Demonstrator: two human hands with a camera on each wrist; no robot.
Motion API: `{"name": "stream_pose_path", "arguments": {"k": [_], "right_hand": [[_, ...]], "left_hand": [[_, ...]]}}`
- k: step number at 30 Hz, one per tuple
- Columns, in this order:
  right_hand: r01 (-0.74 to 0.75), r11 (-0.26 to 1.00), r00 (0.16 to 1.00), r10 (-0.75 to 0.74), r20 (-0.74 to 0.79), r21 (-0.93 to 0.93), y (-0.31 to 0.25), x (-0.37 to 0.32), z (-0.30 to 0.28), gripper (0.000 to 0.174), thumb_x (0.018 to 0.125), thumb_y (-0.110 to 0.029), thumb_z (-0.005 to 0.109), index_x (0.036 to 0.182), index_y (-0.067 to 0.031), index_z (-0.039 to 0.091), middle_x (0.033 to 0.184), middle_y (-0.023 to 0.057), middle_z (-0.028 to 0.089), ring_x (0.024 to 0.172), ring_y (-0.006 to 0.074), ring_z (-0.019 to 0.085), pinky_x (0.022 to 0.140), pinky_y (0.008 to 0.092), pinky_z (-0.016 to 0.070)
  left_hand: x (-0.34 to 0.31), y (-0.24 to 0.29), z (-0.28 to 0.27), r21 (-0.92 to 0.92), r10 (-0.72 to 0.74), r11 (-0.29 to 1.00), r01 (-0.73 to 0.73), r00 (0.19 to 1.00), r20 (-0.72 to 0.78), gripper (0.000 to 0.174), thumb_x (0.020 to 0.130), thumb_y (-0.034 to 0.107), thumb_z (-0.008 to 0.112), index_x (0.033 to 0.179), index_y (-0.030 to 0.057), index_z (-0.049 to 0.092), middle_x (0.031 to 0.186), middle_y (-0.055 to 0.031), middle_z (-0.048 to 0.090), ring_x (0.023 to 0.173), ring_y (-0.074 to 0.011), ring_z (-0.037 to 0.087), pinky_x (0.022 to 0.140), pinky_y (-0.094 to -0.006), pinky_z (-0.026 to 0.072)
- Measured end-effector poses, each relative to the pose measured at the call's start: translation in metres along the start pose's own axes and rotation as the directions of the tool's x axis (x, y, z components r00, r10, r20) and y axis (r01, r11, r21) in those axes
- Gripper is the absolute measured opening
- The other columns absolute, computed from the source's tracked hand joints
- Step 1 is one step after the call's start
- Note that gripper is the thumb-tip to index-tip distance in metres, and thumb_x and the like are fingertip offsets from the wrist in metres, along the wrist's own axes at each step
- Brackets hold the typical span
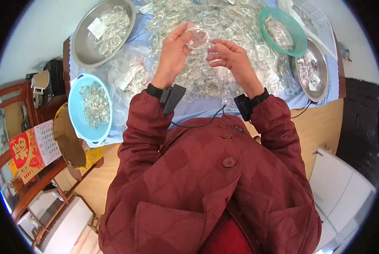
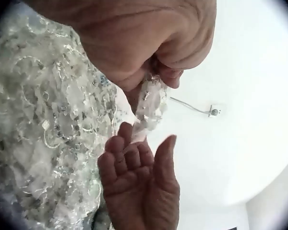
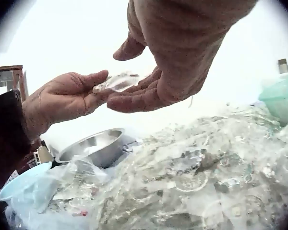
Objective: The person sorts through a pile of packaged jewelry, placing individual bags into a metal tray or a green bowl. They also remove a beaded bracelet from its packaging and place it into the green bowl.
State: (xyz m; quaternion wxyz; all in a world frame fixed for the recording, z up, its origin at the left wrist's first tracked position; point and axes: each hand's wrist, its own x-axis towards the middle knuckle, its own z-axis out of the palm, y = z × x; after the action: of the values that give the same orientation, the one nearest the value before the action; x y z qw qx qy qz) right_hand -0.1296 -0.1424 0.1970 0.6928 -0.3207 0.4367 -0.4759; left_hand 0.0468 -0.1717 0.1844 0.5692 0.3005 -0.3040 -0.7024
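Over a heap of small clear bags (image 1: 206, 76), my left hand (image 1: 174, 53) pinches a bracelet in a clear plastic bag (image 1: 199, 39) between thumb and fingers. The left wrist view shows the bagged bracelet (image 2: 152, 103) hanging edge-on below the gripping fingers. My right hand (image 1: 234, 61) is just to the right of it, palm turned towards it, fingers loosely extended and thumb apart. In the right wrist view the right fingertips (image 3: 129, 101) overlap the bag's lower edge, and nothing is gripped in that hand.
A steel basin (image 1: 81, 46) of bagged bracelets stands back left, with a light blue basin (image 1: 73, 114) nearer. At the right are a green basin (image 1: 301, 40) and another steel basin (image 1: 324, 84). A blue cloth (image 1: 189, 113) covers the table; thin cables run from both wrist cameras.
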Motion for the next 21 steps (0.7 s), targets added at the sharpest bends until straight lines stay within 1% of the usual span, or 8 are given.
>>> {"name": "stream_pose_path", "arguments": {"k": [4, 9, 12, 13, 16, 19, 20, 21], "right_hand": [[0.026, 0.994, 0.993, -0.013, 0.120, -0.108, -0.001, 0.010, 0.005, 0.017, 0.083, -0.015, 0.059, 0.089, 0.0004, 0.060, 0.076, 0.0082, 0.063, 0.064, 0.0141, 0.061, 0.059, 0.0248, 0.0502], [0.059, 0.990, 0.992, -0.044, 0.117, -0.127, -0.009, 0.012, -0.004, 0.011, 0.080, -0.011, 0.061, 0.081, 0.0005, 0.060, 0.067, 0.0067, 0.061, 0.057, 0.0131, 0.059, 0.054, 0.0243, 0.0490], [0.062, 0.987, 0.993, -0.046, 0.111, -0.147, -0.012, 0.011, -0.013, 0.010, 0.079, -0.009, 0.061, 0.080, 0.0008, 0.060, 0.066, 0.0070, 0.061, 0.056, 0.0129, 0.058, 0.052, 0.0243, 0.0485], [0.060, 0.979, 0.992, -0.036, 0.124, -0.194, -0.012, 0.011, -0.019, 0.011, 0.080, -0.010, 0.060, 0.081, 0.0007, 0.060, 0.068, 0.0065, 0.061, 0.057, 0.0127, 0.058, 0.053, 0.0240, 0.0480], [0.074, 0.955, 0.986, -0.026, 0.167, -0.288, -0.014, 0.014, -0.024, 0.011, 0.081, -0.010, 0.060, 0.084, 0.0004, 0.061, 0.072, 0.0056, 0.062, 0.059, 0.0123, 0.058, 0.054, 0.0234, 0.0469], [0.062, 0.988, 0.998, -0.059, 0.022, -0.142, -0.014, 0.006, -0.018, 0.013, 0.079, -0.010, 0.062, 0.086, 0.0010, 0.062, 0.074, 0.0056, 0.063, 0.061, 0.0127, 0.059, 0.054, 0.0242, 0.0478], [0.066, 0.988, 0.998, -0.063, 0.030, -0.142, -0.012, 0.004, -0.020, 0.013, 0.079, -0.010, 0.062, 0.086, 0.0010, 0.062, 0.074, 0.0056, 0.063, 0.061, 0.0127, 0.059, 0.054, 0.0242, 0.0478], [0.006, 0.975, 0.993, 0.020, 0.115, -0.221, -0.009, 0.001, -0.024, 0.014, 0.079, -0.011, 0.062, 0.087, 0.0011, 0.062, 0.075, 0.0056, 0.063, 0.061, 0.0127, 0.059, 0.055, 0.0245, 0.0483]], "left_hand": [[-0.015, 0.002, 0.014, -0.111, 0.008, 0.994, -0.016, 0.998, -0.066, 0.030, 0.090, 0.011, 0.046, 0.115, -0.0058, 0.045, 0.102, -0.0130, 0.058, 0.093, -0.0226, 0.059, 0.083, -0.0340, 0.0497], [-0.023, 0.006, 0.018, -0.134, -0.068, 0.990, 0.053, 0.992, -0.109, 0.027, 0.090, 0.014, 0.047, 0.110, -0.0040, 0.048, 0.095, -0.0102, 0.059, 0.090, -0.0199, 0.060, 0.078, -0.0327, 0.0514], [-0.031, 0.003, 0.020, 0.132, -0.072, 0.987, 0.092, 0.986, -0.150, 0.025, 0.089, 0.020, 0.050, 0.101, -0.0021, 0.054, 0.085, -0.0065, 0.061, 0.077, -0.0151, 0.062, 0.065, -0.0274, 0.0512], [-0.034, 0.000, 0.020, 0.137, -0.066, 0.987, 0.087, 0.986, -0.151, 0.025, 0.089, 0.020, 0.050, 0.101, -0.0021, 0.054, 0.085, -0.0065, 0.061, 0.077, -0.0151, 0.062, 0.065, -0.0274, 0.0512], [-0.038, -0.012, 0.015, 0.525, -0.029, 0.843, 0.119, 0.984, -0.177, 0.026, 0.087, 0.025, 0.052, 0.091, 0.0002, 0.058, 0.075, -0.0034, 0.060, 0.062, -0.0114, 0.060, 0.053, -0.0225, 0.0456], [-0.045, -0.016, 0.015, 0.596, -0.037, 0.796, 0.105, 0.991, -0.125, 0.024, 0.086, 0.025, 0.053, 0.088, 0.0011, 0.058, 0.073, -0.0023, 0.059, 0.056, -0.0099, 0.057, 0.050, -0.0213, 0.0427], [-0.048, -0.017, 0.015, 0.627, -0.055, 0.772, 0.106, 0.993, -0.101, 0.023, 0.085, 0.024, 0.054, 0.086, 0.0015, 0.059, 0.071, -0.0017, 0.059, 0.053, -0.0092, 0.056, 0.049, -0.0206, 0.0413], [-0.050, -0.018, 0.015, 0.628, -0.050, 0.771, 0.103, 0.994, -0.102, 0.023, 0.085, 0.024, 0.054, 0.086, 0.0015, 0.059, 0.071, -0.0017, 0.059, 0.053, -0.0092, 0.056, 0.049, -0.0206, 0.0413]]}}
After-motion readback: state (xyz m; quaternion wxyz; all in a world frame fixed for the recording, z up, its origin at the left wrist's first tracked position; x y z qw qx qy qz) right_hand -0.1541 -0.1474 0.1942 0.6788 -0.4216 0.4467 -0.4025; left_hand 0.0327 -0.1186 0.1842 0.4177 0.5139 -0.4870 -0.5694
